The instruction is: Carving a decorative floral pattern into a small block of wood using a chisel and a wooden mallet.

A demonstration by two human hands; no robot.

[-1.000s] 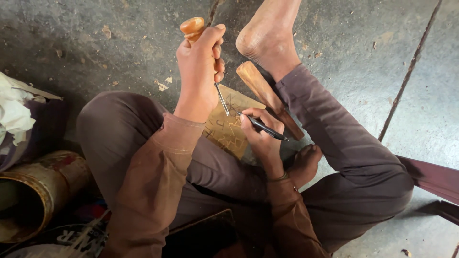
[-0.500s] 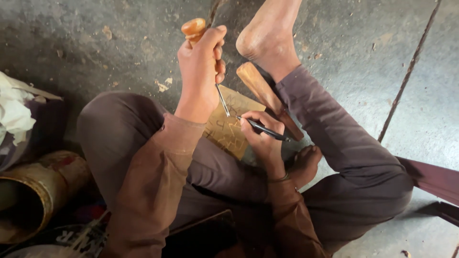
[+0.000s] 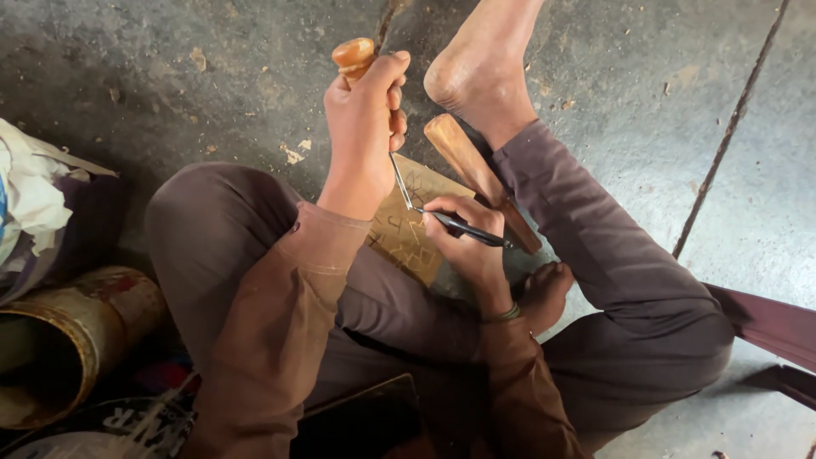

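A small wooden board (image 3: pixel 406 228), pale and scored with dark drawn lines, lies on the concrete floor (image 3: pixel 212 76) between our legs, partly covered by both hands. Our right hand (image 3: pixel 463 242) is pinched shut around a dark pen (image 3: pixel 463 228), its tip touching the board's surface near the upper edge. Our left hand (image 3: pixel 364 127) is closed in a fist around the rounded wooden handle of a carving tool (image 3: pixel 355 58), whose thin metal shaft angles down to the board just beside the pen tip; whether the blade actually bites the wood, we cannot tell from this angle. A wooden mallet (image 3: pixel 476 174) lies tilted just beyond the board, resting against our right leg. Our bare right foot (image 3: pixel 484 72) is planted on the floor above it, while the left foot (image 3: pixel 544 293) tucks in near the right wrist. At the left edge sit a rusty metal can (image 3: pixel 68 331) on its side and crumpled white cloth (image 3: pixel 34 191). Wood chips (image 3: pixel 293 153) fleck the floor.
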